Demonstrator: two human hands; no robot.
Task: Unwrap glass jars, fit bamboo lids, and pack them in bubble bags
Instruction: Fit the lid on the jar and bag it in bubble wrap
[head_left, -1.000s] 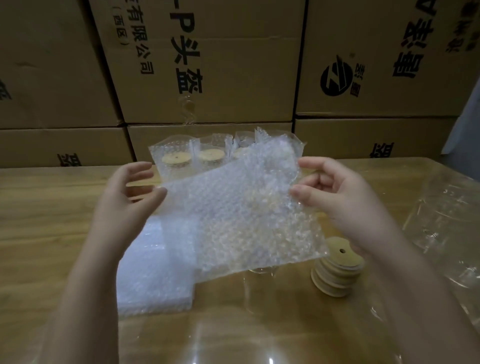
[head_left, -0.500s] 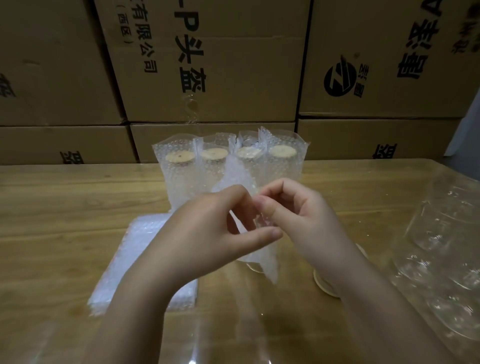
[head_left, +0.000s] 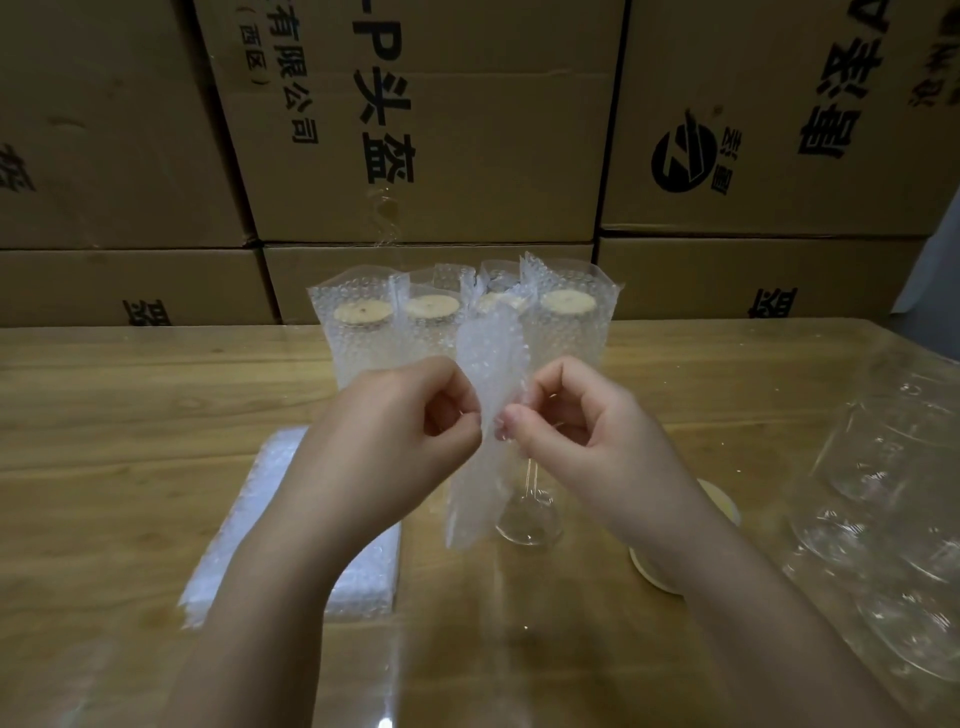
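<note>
Progress looks to be partway. Four packed jars (head_left: 363, 343) stand in a row at the back of the worktop (head_left: 130, 415), each in its own bubble wrap with a bamboo lid (head_left: 566, 301) showing at the top. Our left hand (head_left: 384, 441) and right hand (head_left: 587, 441) meet over the middle. Each grip is clamped on the bubble bag (head_left: 488, 395), thumb and finger pinching its edge. The bag hangs edge-on between them, and we judge that we are working its mouth apart.

Just below it a bare glass jar (head_left: 527, 519) stands on the worktop. We cannot tell whether it wears a lid, since the bag and our hands cover its top.

Left to do: bag this jar, then carry on with the others. A stack of flat bags (head_left: 280, 519) lies at the left, spare lids (head_left: 722, 506) sit behind the right wrist, and more jars in clear wrap (head_left: 883, 493) wait at the right.
</note>
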